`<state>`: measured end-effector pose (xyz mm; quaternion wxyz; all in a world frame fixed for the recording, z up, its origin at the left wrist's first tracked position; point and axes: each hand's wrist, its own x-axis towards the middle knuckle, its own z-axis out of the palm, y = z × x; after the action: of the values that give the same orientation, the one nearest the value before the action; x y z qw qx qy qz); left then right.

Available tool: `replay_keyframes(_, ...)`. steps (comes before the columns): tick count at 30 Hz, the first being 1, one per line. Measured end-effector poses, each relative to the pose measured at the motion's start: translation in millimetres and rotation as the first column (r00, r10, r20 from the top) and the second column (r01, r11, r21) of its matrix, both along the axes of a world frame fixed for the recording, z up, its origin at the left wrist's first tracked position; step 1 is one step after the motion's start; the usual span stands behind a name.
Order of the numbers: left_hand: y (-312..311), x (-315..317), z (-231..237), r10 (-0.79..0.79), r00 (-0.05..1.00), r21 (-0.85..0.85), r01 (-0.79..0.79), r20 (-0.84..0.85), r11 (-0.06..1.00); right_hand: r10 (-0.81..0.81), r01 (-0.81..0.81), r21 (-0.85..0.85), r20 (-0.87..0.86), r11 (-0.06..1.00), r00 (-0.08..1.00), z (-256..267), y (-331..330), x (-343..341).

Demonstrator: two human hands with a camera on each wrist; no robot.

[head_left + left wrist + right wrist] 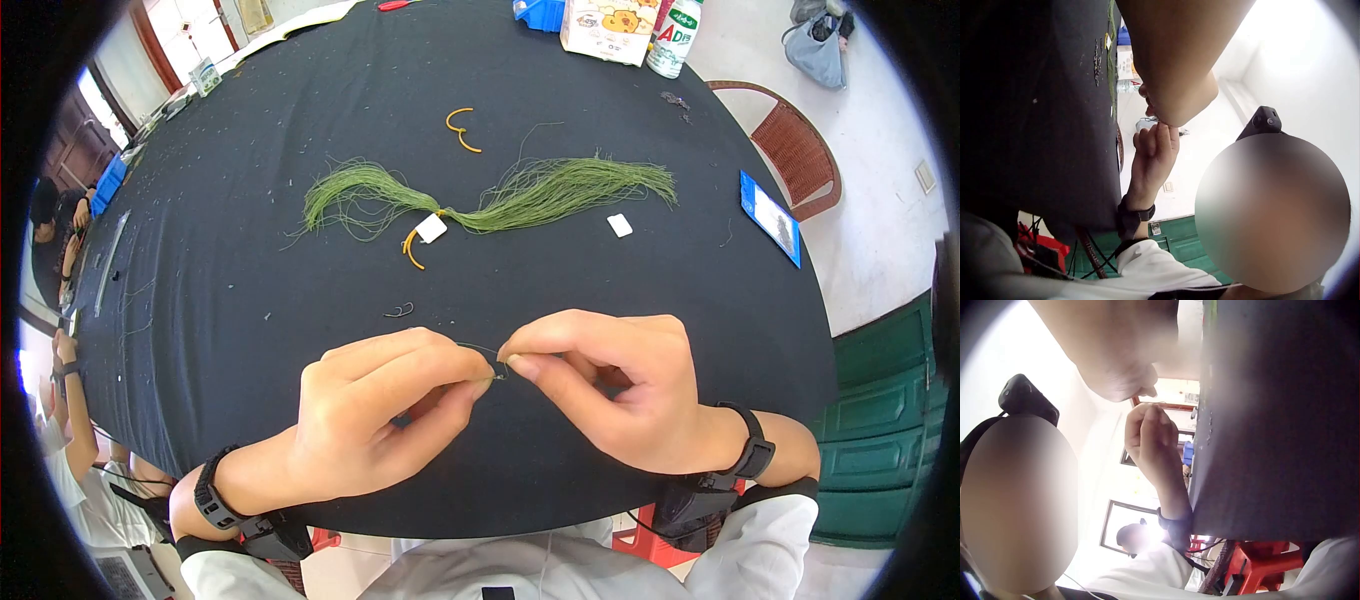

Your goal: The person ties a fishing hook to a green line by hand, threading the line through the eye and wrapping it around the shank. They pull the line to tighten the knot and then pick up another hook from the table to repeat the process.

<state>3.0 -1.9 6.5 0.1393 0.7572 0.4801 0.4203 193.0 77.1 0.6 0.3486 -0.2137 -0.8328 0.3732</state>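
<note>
Both hands meet close together above the near part of the black-covered table. The left hand [385, 410] pinches a small hook-like piece [500, 377] between thumb and forefinger. From the right, the right hand [615, 385] pinches a thin green thread [478, 347] at its fingertips; the exact path of the thread between the fingers is too fine to tell. Beyond the hands lies a long bundle of green threads [560, 195], gathered at its middle beside a white square [431, 228]. A few small metal hooks [400, 310] rest just past the left hand.
Yellow curved pieces [413, 250] and another white square [620, 225] lie near the bundle. At the right edge is a blue packet [770, 218]; a bottle [675, 38] and a printed box [608, 30] stand at the back. Other people sit at the far left.
</note>
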Motion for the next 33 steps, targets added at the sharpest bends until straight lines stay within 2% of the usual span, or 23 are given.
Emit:
replay_keyframes(7,-2,-3,1,0.046,0.999,-0.085,-0.044,0.021,0.995,0.062,-0.062,-0.001,0.007,0.998,0.998,7,-3,2)
replay_keyframes(13,0,-2,-4,0.068,0.995,-0.028,-0.066,0.074,0.997,0.076,-0.076,0.005,-0.021,0.997,0.997,0,-8,-2)
replay_keyframes(17,-1,0,-5,0.052,0.997,-0.020,-0.051,0.064,0.999,0.077,-0.074,0.043,-0.057,0.996,0.995,0,-7,-2)
replay_keyframes(23,0,-2,0,-0.014,1.000,-0.019,0.014,-0.003,1.000,0.002,-0.001,-0.029,0.020,1.000,1.000,6,-2,1)
replay_keyframes(33,1,-2,-2,-0.031,0.999,-0.017,0.031,0.021,0.999,0.030,-0.035,-0.065,-0.076,0.997,0.997,4,2,-2)
